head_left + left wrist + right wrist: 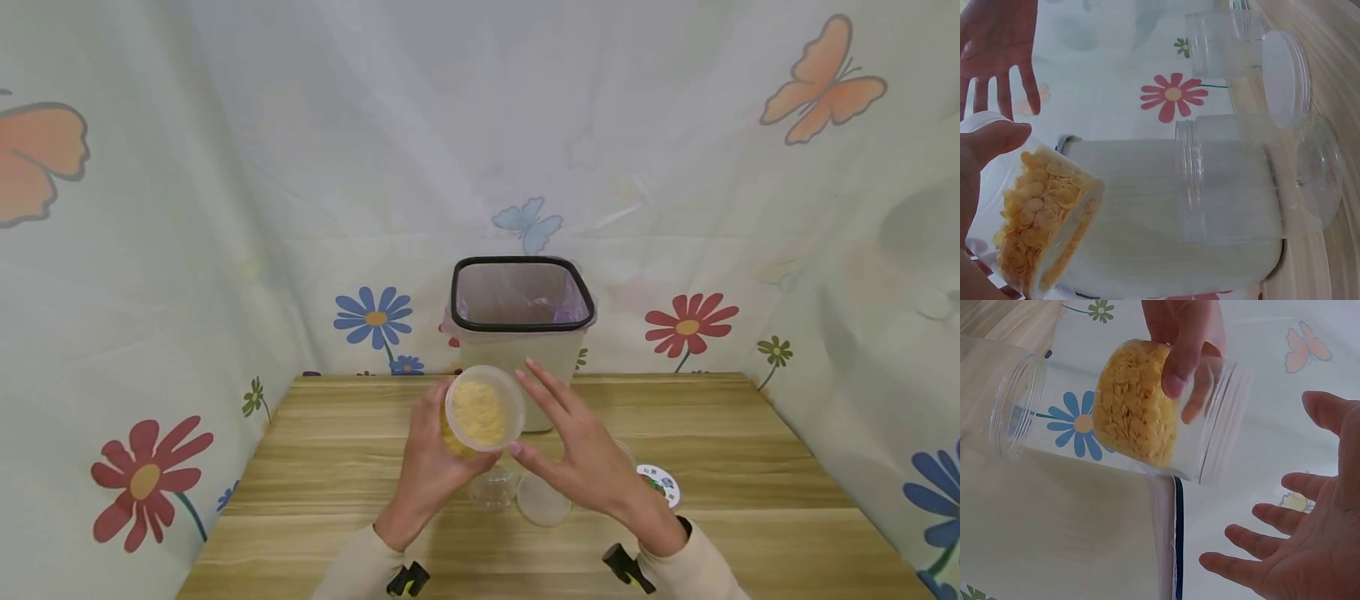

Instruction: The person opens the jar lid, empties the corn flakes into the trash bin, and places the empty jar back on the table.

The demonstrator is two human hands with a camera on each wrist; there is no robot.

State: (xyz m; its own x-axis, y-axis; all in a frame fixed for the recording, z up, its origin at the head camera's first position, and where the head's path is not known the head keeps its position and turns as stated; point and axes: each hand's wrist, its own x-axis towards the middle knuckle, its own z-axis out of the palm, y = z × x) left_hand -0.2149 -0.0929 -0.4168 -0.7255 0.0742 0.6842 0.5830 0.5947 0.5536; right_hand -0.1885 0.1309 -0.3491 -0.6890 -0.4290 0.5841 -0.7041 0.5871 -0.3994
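My left hand (437,462) grips a clear plastic jar (1135,406) partly filled with yellow cornflakes (1041,209). The jar is tilted, and a translucent whitish lid (1225,425) sits on its mouth end. My right hand (581,450) is beside the jar with fingers spread, holding nothing; the right wrist view shows a gap between its fingertips and the lid. Below the hands on the table stands an empty clear jar (492,488), next to a loose white lid (543,500). Another clear jar (1213,47) is partly hidden behind my right hand in the head view.
At the table's back stands a pale bin (517,346) with a black rim and a purplish bag inside. A round printed white disc (662,485) lies right of my right hand. Behind the wooden table (337,467) hangs a flowered curtain (375,167).
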